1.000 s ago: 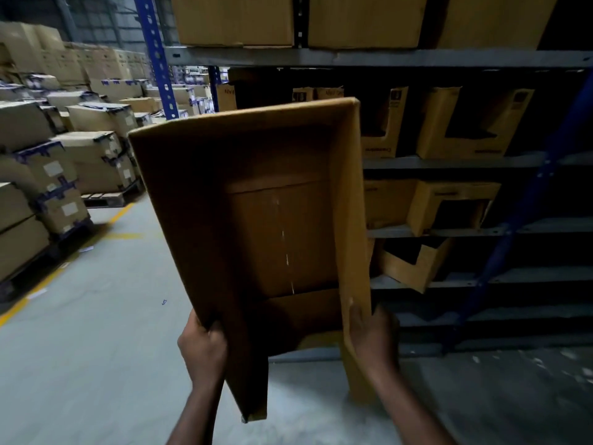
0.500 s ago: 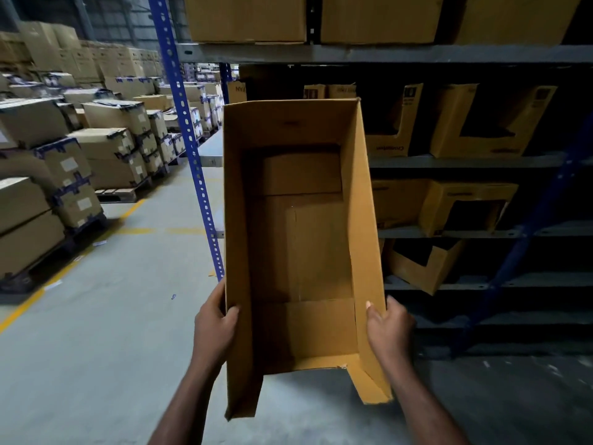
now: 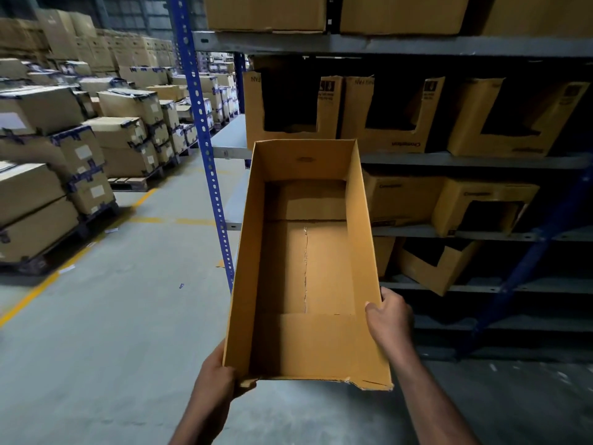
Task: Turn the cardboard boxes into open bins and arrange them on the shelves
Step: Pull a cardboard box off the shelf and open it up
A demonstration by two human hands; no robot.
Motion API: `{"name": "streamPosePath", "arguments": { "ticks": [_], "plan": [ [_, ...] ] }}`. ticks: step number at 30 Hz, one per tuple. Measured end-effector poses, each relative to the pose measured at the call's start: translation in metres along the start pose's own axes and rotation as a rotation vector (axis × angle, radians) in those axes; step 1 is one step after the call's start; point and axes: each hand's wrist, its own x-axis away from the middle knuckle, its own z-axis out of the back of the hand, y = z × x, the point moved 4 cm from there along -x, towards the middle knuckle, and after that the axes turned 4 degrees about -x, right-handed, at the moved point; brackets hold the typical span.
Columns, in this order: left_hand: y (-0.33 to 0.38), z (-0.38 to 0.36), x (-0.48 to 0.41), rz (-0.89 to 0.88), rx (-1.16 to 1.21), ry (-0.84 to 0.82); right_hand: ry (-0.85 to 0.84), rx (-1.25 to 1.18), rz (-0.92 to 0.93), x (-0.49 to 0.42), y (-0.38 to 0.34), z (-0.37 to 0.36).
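Head view: A person holds an open-topped cardboard box point(image 3: 308, 268) out in front of a warehouse rack, its hollow inside turned toward the camera and its far end raised ahead of the hands. The left hand point(image 3: 218, 377) grips the near left corner, fingers curled under the torn lower edge. The right hand point(image 3: 390, 319) clasps the right wall farther up, thumb on the rim and fingers out of sight behind the cardboard. The box is held in the air, touching no shelf.

Beyond the right hand run grey metal shelves point(image 3: 449, 160). A row of cut-open bins point(image 3: 393, 114) stands on the shelf above and ahead of the hands, more bins point(image 3: 481, 207) sit one level down, and a tilted bin point(image 3: 433, 268) leans on the shelf just past the right hand. A blue perforated upright point(image 3: 205, 155) rises ahead of the left hand, partly behind the box. Well to the left of the left hand, sealed cartons point(image 3: 125, 136) are stacked on pallets along a yellow line point(image 3: 32, 297) painted on the concrete floor point(image 3: 112, 332).
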Motion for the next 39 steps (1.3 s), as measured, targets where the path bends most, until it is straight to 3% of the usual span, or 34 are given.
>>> {"name": "streamPosePath", "arguments": {
  "ticks": [4, 10, 17, 22, 28, 31, 36, 39],
  "plan": [
    [0.0, 0.008, -0.004, -0.046, 0.101, 0.069, -0.151, -0.035, 0.059, 0.008, -0.004, -0.01],
    [0.011, 0.007, -0.011, -0.072, 0.084, 0.142, -0.315, -0.281, -0.037, 0.012, -0.002, -0.018],
    [0.012, 0.002, -0.013, -0.048, 0.141, 0.151, -0.346, -0.383, -0.063, 0.009, 0.001, -0.016],
    [0.029, 0.002, -0.016, -0.087, 0.184, 0.199, -0.364, -0.435, 0.031, 0.012, -0.001, -0.012],
    [0.05, -0.002, -0.023, -0.103, 0.202, 0.192, -0.295, -0.347, 0.18, 0.035, 0.013, -0.014],
    [0.058, -0.002, -0.023, -0.109, 0.208, 0.18, -0.259, -0.308, 0.162, 0.046, 0.025, -0.022],
    [0.064, -0.005, -0.026, -0.106, 0.197, 0.167, 0.023, -0.216, 0.132, 0.041, 0.046, -0.037],
    [0.063, -0.004, -0.03, -0.099, 0.217, 0.165, 0.041, -0.192, -0.001, 0.034, 0.079, -0.058]
  ]
}}
